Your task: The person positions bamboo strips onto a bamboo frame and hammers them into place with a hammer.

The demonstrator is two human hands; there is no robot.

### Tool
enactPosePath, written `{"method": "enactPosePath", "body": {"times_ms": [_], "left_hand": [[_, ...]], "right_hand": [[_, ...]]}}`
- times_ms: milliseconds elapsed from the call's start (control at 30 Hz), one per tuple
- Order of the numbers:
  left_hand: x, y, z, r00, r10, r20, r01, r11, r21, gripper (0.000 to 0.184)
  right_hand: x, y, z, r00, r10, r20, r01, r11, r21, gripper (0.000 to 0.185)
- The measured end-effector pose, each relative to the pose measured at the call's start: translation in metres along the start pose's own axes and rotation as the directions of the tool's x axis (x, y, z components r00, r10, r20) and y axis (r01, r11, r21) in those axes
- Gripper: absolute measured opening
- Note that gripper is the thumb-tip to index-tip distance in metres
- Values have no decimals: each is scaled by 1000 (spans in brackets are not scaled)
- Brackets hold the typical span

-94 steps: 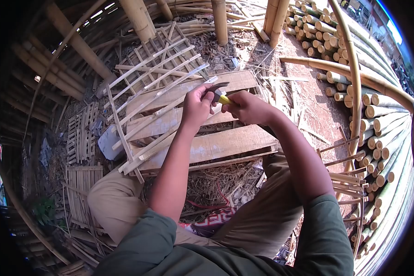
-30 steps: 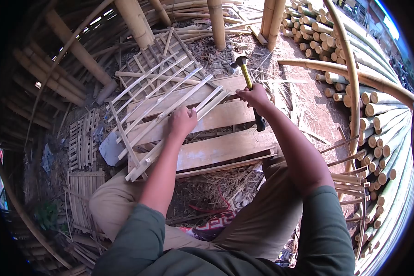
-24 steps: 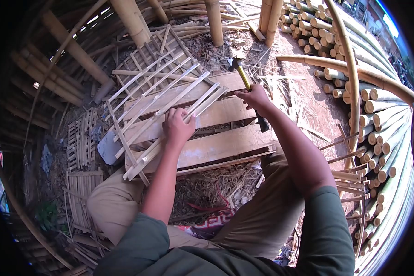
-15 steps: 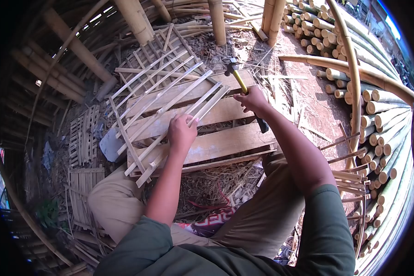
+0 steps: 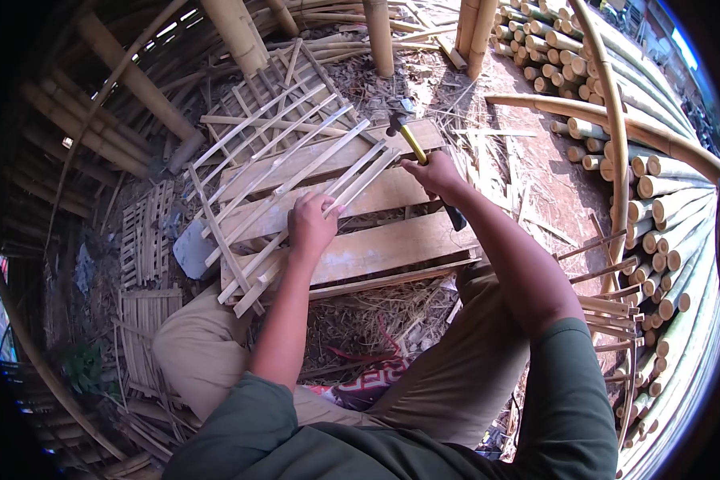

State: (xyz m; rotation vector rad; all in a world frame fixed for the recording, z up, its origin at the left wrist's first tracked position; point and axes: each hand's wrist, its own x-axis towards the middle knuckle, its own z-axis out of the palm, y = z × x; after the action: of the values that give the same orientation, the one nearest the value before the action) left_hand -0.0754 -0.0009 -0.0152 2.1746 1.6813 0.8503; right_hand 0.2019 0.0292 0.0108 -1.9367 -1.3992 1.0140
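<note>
My right hand [image 5: 435, 174] grips a claw hammer [image 5: 412, 141] with a yellow and black handle, its head raised at the far right of the slatted wooden platform [image 5: 376, 246]. Fingers of my left hand [image 5: 313, 224] are closed on a bamboo strip [image 5: 364, 181] that slants across the platform. Beside it lie several more parallel strips [image 5: 312, 170], joined at the near left by a crosspiece [image 5: 214, 220]. The hammer head hangs close to the far ends of the strips; whether it touches them I cannot tell. My left fingertips are partly hidden.
A slatted bamboo panel [image 5: 268, 104] lies beyond the platform. Cut bamboo poles [image 5: 656, 192] are stacked at the right, with a curved pole [image 5: 612, 104] before them. Smaller slatted pieces [image 5: 146, 232] lie at the left. Upright bamboo posts [image 5: 234, 36] stand at the back.
The near end of the held strip has shifted slightly left and up, and my left hand has moved a little with it. The hammer and right hand have moved slightly left.
</note>
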Motion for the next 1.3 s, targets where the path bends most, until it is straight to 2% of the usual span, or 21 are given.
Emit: {"method": "enactPosePath", "body": {"times_ms": [33,133,167,200,233,267,333,367,433,500,600,767,867,933,967,1000,1100,1133,1200,1267,1300], "left_hand": [[3,3,-1,1000,19,10,-19,999,26,18],[36,11,1,994,7,113,-15,998,69,23],[47,7,11,993,-3,117,-5,998,66,23],[62,1,29,999,32,6,-32,995,97,34],[72,-4,43,992,71,-108,-57,990,129,46],[72,-7,52,991,73,-114,-59,991,123,46],[66,-6,63,999,-38,27,26,939,343,62],[66,-5,63,991,-85,106,41,929,368,67],[68,-4,62,991,-87,107,42,931,363,66],[65,-3,61,989,-97,111,51,931,360,65],[64,0,60,992,-92,82,54,922,382,65],[63,2,62,994,-90,62,56,909,413,65],[63,3,61,995,-89,54,56,897,439,65],[63,3,62,994,-91,55,58,897,438,65],[63,3,62,994,-92,57,58,897,438,65],[62,3,61,994,-96,56,62,898,436,65],[62,2,62,996,-79,41,54,898,436,65],[61,3,63,996,-80,40,53,890,453,65],[62,3,63,996,-80,38,53,881,470,65],[64,2,62,995,-83,48,55,903,426,66],[65,2,61,994,-77,77,37,905,424,71]], "right_hand": [[-1,-3,-2,998,60,-26,-62,994,-89,57],[2,-7,-3,993,90,-79,-91,996,-18,66],[-4,-11,-9,994,73,-80,-78,996,-49,65],[-4,-10,-9,994,73,-80,-77,996,-53,65],[-6,-7,-10,992,-38,-120,19,988,-152,64],[-7,-4,-12,977,-152,-150,110,961,-254,63],[-14,-3,-16,972,-201,-120,160,945,-286,52],[-17,2,-14,949,-271,-162,225,941,-252,50],[-18,10,-13,922,-330,-204,286,933,-218,48],[-19,17,-13,917,-360,-172,298,904,-306,45],[-24,17,-10,937,-299,-183,230,918,-322,47],[-23,15,-12,942,-320,-99,264,892,-366,48],[-28,-1,-17,912,-376,-164,270,851,-451,48],[-33,-15,-16,856,-403,-322,285,890,-356,49],[-34,-19,-16,859,-386,-336,283,905,-318,50],[-32,-16,-14,859,-388,-333,284,904,-320,50],[-16,18,1,926,-350,-138,256,855,-451,50],[-18,12,0,924,-355,-140,259,854,-451,50],[-21,0,-3,904,-353,-242,234,881,-412,50],[-19,-6,-9,899,-358,-252,219,866,-450,49],[-18,-7,-11,903,-329,-277,203,894,-400,48]]}}
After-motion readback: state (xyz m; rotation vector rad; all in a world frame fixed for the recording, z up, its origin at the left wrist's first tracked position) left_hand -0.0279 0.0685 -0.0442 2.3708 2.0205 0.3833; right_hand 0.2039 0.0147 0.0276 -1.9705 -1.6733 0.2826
